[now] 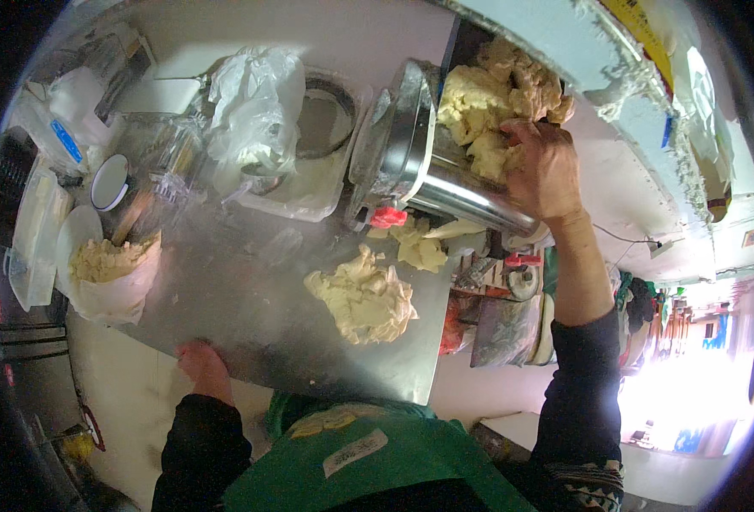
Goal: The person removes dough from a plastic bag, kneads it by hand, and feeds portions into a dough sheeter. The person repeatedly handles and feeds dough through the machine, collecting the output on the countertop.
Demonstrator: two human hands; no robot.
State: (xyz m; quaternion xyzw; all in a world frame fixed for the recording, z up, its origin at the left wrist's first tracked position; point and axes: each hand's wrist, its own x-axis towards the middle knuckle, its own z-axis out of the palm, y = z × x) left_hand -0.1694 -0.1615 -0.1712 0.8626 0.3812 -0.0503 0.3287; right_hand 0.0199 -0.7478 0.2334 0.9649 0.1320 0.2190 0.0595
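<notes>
My right hand [543, 169] reaches up to a stainless steel dough machine [460, 192], fingers curled against a pale lump of dough [489, 153] at its opening; its fingertips are partly hidden. More dough is heaped there, yellowish dough [473, 96] in front and browner, rough dough [530, 80] behind. My left hand [203, 365], blurred, is at the near left edge of the metal table [236, 275]; its fingers cannot be made out. A torn, ragged mass of dough [367, 297] lies on the table between my arms. Smaller dough scraps [418, 246] hang by the machine's red knob [388, 217].
On the left, a white bag of crumbly flour mixture [115, 275] stands beside a clear plastic container [35, 237] and a white-rimmed lid [109, 182]. A plastic bag [255, 109] sits over a tray [319, 208] at the back. A flour-crusted shelf edge [620, 83] overhangs at upper right.
</notes>
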